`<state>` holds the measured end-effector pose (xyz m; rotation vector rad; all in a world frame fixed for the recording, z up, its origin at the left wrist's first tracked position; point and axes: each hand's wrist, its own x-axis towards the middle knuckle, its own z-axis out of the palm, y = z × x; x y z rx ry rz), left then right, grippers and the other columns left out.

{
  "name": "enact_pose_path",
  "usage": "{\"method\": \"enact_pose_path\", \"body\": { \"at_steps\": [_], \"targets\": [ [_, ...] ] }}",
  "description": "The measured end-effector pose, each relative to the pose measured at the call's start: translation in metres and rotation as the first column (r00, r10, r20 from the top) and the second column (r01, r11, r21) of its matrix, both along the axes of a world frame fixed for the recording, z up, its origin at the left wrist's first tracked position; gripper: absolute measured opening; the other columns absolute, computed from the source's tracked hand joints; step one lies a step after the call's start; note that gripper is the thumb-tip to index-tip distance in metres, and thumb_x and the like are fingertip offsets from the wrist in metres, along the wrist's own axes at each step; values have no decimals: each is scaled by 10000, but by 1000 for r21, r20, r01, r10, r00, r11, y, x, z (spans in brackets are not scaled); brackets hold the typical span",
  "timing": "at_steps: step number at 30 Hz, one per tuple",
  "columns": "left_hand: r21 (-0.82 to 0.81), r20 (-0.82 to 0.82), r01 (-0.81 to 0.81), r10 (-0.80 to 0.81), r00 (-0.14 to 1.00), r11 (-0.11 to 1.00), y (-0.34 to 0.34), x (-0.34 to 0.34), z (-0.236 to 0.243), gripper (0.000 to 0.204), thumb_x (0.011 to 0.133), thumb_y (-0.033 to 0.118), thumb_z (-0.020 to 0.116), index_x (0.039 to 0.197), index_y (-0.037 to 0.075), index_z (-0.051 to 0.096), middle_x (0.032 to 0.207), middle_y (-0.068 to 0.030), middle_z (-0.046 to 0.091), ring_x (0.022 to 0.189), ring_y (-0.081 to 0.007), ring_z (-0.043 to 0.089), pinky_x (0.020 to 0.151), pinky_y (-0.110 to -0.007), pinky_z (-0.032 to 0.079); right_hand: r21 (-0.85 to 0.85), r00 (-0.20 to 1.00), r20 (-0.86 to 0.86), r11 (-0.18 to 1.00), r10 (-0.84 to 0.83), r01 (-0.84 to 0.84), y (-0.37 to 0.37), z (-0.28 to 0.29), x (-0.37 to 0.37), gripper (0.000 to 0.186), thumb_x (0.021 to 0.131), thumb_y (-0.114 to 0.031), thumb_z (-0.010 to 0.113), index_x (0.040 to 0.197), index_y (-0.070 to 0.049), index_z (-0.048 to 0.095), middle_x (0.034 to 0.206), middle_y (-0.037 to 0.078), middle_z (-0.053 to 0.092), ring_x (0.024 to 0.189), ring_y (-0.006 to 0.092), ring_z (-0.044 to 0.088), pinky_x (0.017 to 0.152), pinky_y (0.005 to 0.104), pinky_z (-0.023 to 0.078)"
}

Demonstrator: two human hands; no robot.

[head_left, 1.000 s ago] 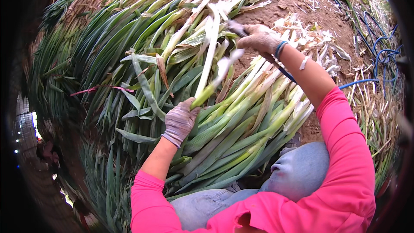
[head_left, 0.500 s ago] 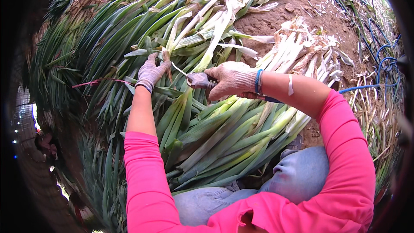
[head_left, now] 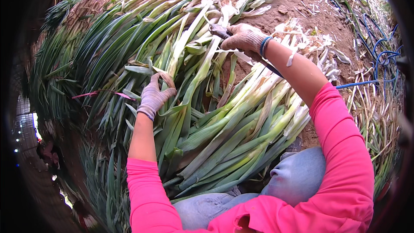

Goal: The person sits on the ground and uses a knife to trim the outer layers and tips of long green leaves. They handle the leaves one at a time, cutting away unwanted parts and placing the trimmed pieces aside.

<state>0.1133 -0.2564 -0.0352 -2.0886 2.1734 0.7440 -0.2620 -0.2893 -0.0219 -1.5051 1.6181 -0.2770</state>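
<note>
Nearest of all, a faded blue denim knee [head_left: 297,177] juts up below the right hand, with a bright pink long sleeve [head_left: 336,142] beside it. In front, a heap of long green-and-white leek-like stalks [head_left: 228,133] fans out below and between the hands. Here's the left hand [head_left: 154,98], in a pale knitted glove, thumb and forefinger spread around a withered tan leaf [head_left: 165,77]; whether they touch it, I can't tell. One pale green stalk [head_left: 201,75] runs upward between the hands. Farther up, the gloved right hand [head_left: 246,39] is closed around a grey handheld tool [head_left: 219,31], its head pointing leftward. A blue hose [head_left: 360,84] loops away to the right of that forearm. Beyond the right hand lies bare reddish-brown soil [head_left: 295,2]; beyond the left, a dense bank of dark green leaves [head_left: 108,39].
</note>
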Motion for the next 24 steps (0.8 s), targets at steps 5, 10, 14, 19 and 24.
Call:
{"method": "enact_pose_path", "body": {
  "at_steps": [5, 10, 14, 19, 24],
  "targets": [
    [-66, -116, 146, -153, 981, 987, 25, -4, -5, 874, 743, 382, 862, 1429, 56, 430, 1039, -248, 694, 958, -412, 682, 874, -450, 525, -81, 993, -96, 994, -75, 67, -29, -24, -24, 635, 680, -481, 765, 1141, -48, 719, 1033, 181, 736, 927, 277, 701, 869, 365, 536],
    [40, -231, 295, -279, 932, 955, 73, -36, 14, 589, 765, 306, 783, 1265, 74, 576, 998, -217, 697, 941, -421, 679, 867, -459, 544, 9, 970, 222, 995, -95, 96, 19, 5, -6, 483, 749, -296, 795, 1200, -142, 714, 823, 1, 674, 766, 105, 627, 702, 265, 518],
    [171, -127, 609, -596, 793, 774, 128, -100, 4, 619, 842, 306, 685, 1372, 25, 534, 1095, -254, 634, 1011, -417, 645, 910, -488, 525, -26, 946, 37, 947, 322, -321, 64, 15, 46, 639, 705, -375, 735, 1315, -211, 639, 815, 56, 679, 744, 154, 660, 710, 315, 529],
    [257, -110, 637, -632, 767, 727, 110, -112, 6, 701, 875, 391, 658, 1405, -32, 481, 1191, -296, 606, 1026, -431, 643, 930, -473, 515, 6, 939, 83, 942, 335, -337, 56, 35, 67, 510, 725, -403, 712, 1080, -43, 651, 617, 113, 640, 509, 238, 643, 527, 373, 530],
    [-227, -211, 451, -496, 842, 863, 1, -64, -4, 371, 954, 363, 643, 1169, 64, 690, 969, -198, 718, 902, -339, 707, 820, -404, 563, 4, 992, 94, 996, 87, -88, 30, 1, 18, 532, 730, -435, 736, 1121, -84, 657, 749, 75, 670, 641, 207, 655, 639, 360, 541]
  ]
}}
